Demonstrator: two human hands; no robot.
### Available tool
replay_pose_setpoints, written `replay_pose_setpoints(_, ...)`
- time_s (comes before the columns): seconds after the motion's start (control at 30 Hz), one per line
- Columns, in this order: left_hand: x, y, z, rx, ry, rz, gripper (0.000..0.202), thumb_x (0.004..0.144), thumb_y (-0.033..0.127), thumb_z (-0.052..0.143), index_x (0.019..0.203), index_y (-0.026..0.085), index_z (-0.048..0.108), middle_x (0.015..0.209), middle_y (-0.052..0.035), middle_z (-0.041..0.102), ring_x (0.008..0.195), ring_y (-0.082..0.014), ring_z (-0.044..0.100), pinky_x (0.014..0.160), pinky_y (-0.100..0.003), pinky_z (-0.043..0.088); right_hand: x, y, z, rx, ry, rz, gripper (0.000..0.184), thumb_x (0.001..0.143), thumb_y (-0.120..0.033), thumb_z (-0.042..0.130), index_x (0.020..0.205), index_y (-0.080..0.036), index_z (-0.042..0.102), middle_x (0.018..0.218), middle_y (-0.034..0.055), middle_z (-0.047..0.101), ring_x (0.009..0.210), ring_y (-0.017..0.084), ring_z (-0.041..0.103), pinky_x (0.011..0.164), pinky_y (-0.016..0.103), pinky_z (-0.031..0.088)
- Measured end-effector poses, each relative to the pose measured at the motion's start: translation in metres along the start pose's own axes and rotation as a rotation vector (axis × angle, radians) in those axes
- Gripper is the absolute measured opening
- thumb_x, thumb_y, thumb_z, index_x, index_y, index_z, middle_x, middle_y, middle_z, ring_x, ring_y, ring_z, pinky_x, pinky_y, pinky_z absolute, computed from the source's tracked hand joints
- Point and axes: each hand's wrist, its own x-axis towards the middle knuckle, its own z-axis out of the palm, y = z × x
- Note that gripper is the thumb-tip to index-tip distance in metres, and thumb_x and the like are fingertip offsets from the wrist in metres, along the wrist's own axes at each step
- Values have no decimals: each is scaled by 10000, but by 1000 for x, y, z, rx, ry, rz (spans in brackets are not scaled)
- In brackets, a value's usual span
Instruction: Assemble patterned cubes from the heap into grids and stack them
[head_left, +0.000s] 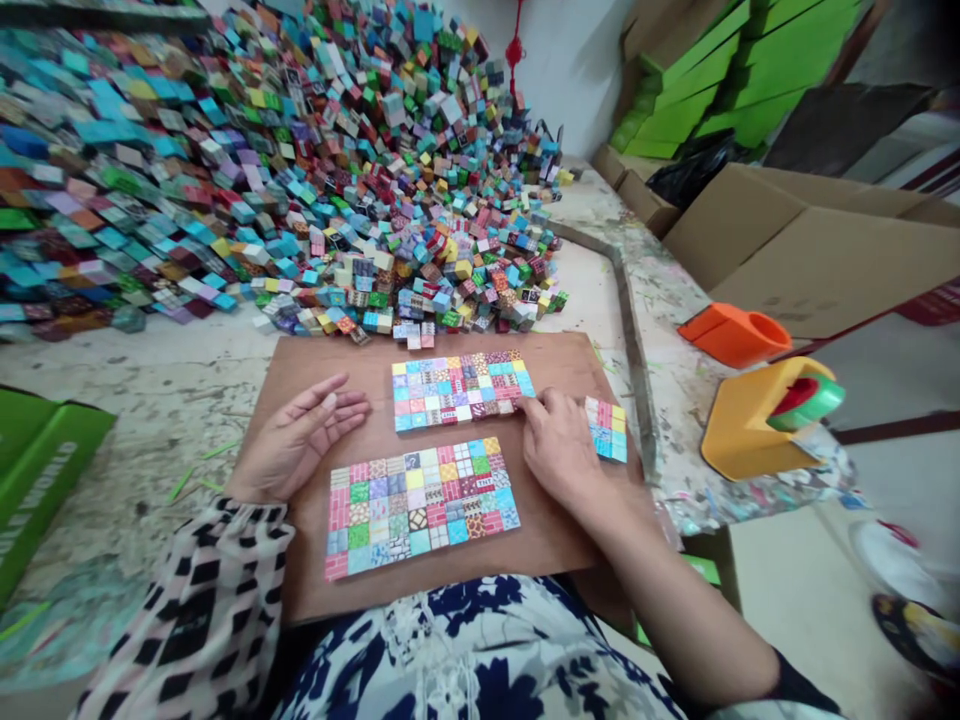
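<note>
1. Two block grids lie at centre frame: your right hand [559,450], fingers curled, presses the upper grid [459,390], squaring its edge.
2. Your left hand [300,440] rests open, steadying the board [315,375].

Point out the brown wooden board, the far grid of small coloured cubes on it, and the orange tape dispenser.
Brown wooden board [555,545], head view, bare lower right surface.
Far grid of small coloured cubes [457,390], head view, its middle.
Orange tape dispenser [739,425], head view, its side face.
</note>
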Motion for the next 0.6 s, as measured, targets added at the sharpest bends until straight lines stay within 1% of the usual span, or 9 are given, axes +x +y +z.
replay_pose_setpoints(0.13, -1, 1, 1, 8, 9, -4, 418, 816, 215, 702, 1217, 149, 605, 1054, -138, 724, 1007, -234, 697, 995, -400, 524, 2, -3, -1, 32, 7, -9, 333, 934, -142, 379, 1077, -177, 678, 1000, 126, 556, 859, 252, 483, 763, 374, 349)
replay_pose_setpoints(0.23, 0, 0, 0, 2, 13, -3, 416, 818, 215, 699, 1218, 149, 604, 1050, -138, 725, 996, -234, 700, 986, -395, 530, 3, -6, -2, 73, 7, -38, 344, 938, -136, 369, 1087, -181, 676, 1014, 122, 561, 888, 251, 494, 775, 368, 358)
replay_pose_setpoints(0.33, 0, -1, 0, -7, 2, -3, 433, 816, 225, 706, 1229, 148, 597, 1062, -137, 723, 1005, -232, 698, 996, -387, 521, 2, -9, -2, 86, -28, -37, 347, 925, -116, 383, 1106, -174, 674, 993, 118, 569, 896, 250, 503, 790, 368, 366)
replay_pose_setpoints(0.47, 0, -1, 0, -9, -5, -2, 412, 828, 221, 692, 1225, 157, 599, 1062, -130, 725, 1004, -226, 698, 1019, -406, 503, 4, -11, -2, 79, -32, -38, 331, 920, -130, 396, 1075, -177, 685, 984, 121, 568, 909, 259, 508, 795, 377, 372)
replay_pose_setpoints(0.6, 0, -1, -1, -10, -11, -7, 401, 834, 217, 685, 1224, 165, 604, 1068, -126, 726, 1005, -221, 698, 1025, -401, 499, 5, -15, -2, 129, -26, -89, 364, 926, -140, 382, 1137, -207, 671, 1018, 118, 565, 928, 259, 509, 792, 373, 371)
